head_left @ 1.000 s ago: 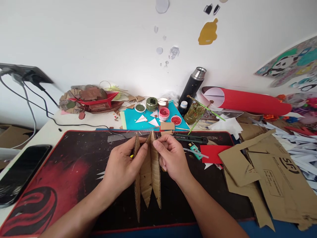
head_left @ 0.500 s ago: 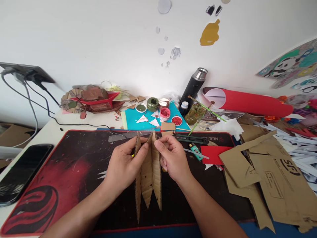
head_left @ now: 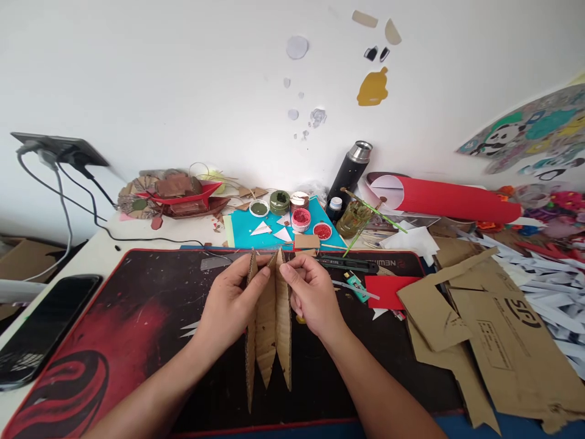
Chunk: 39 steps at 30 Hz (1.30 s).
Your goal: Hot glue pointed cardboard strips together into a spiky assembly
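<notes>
Between my hands stands a folded piece of cardboard (head_left: 265, 329), pleated lengthwise into several narrow panels with pointed lower ends and corrugated edges showing. My left hand (head_left: 234, 296) is closed on its left side, the thumb over the middle fold and the fingers behind the left panel. My right hand (head_left: 311, 291) pinches the right panel near the top between thumb and fingers. The cardboard is held upright above the dark mouse mat (head_left: 150, 335); the fingertips behind it are hidden.
A utility knife (head_left: 350, 264) and a clear ruler (head_left: 219, 262) lie beyond my hands. Paint pots (head_left: 280, 202) stand on blue paper, near a jar with brushes (head_left: 356, 216) and a black flask (head_left: 350, 171). Cardboard scraps (head_left: 503, 347) lie right, a phone (head_left: 48, 329) left.
The whole view has shifted a little, showing more of the wall. Both hands keep the same hold on the folded cardboard, whose folds look slightly closer together.
</notes>
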Each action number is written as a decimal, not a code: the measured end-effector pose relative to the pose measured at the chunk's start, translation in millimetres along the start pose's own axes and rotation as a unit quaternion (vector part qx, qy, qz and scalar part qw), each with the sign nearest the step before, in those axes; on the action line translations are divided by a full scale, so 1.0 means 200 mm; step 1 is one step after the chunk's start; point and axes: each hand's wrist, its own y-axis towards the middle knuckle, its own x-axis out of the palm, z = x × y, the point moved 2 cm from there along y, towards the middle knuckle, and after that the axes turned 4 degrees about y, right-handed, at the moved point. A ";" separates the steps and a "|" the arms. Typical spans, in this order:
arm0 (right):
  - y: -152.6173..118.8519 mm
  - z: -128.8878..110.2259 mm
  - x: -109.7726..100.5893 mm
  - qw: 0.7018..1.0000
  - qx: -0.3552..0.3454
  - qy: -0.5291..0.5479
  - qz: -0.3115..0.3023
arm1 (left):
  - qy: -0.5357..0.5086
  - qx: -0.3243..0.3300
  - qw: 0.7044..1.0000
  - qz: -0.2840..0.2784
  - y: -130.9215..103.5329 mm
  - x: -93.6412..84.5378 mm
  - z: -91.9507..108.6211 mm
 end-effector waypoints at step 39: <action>-0.02 -0.02 0.02 1.000 0.001 0.003 -0.016 | 0.001 0.020 1.000 -0.012 0.01 -0.01 -0.03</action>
